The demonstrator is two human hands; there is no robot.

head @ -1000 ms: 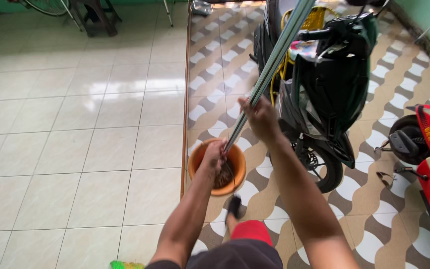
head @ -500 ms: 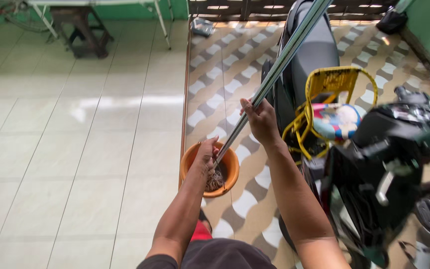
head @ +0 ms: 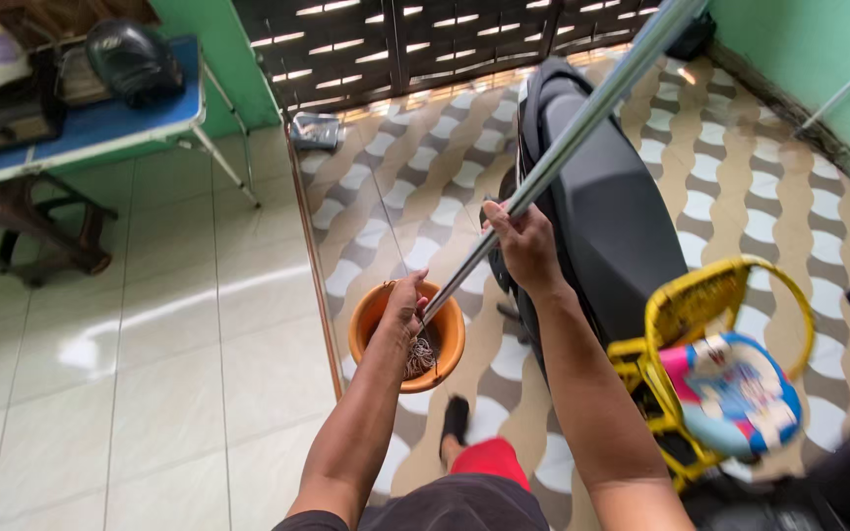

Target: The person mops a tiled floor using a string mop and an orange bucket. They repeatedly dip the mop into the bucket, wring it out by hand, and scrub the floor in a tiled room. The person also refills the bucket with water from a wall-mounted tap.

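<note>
Mop pole (head: 582, 123), a long shiny metal shaft, runs on a slant from the upper right of the view down to the orange bucket (head: 371, 320) that stands on the wave-patterned floor tiles (head: 740, 177), just beside the thin metal strip (head: 315, 265) that parts those tiles from the plain pale tiles (head: 150, 324) on the left. The right hand (head: 523, 246) is wrapped around the pole partway up, fingers closed on it. The left hand (head: 403, 307) is lower, over the bucket's rim, closed on the foot of the pole where the grey-brown mop strands (head: 422, 356) hang down into the bucket. Close to the right of the right arm stands a dark scooter (head: 612, 206), its black seat pointing away toward a slatted dark gate (head: 425, 39). A yellow child seat (head: 710, 324) with a colourful cushion (head: 735, 393) sits at the scooter's front, near the lower right. At the bottom, a red trouser leg (head: 489, 459) and a dark shoe (head: 455, 418) show on the floor below the bucket. Far off at the upper left, a blue folding table (head: 100, 128) carries a black helmet (head: 135, 61), well apart from the hands.
</note>
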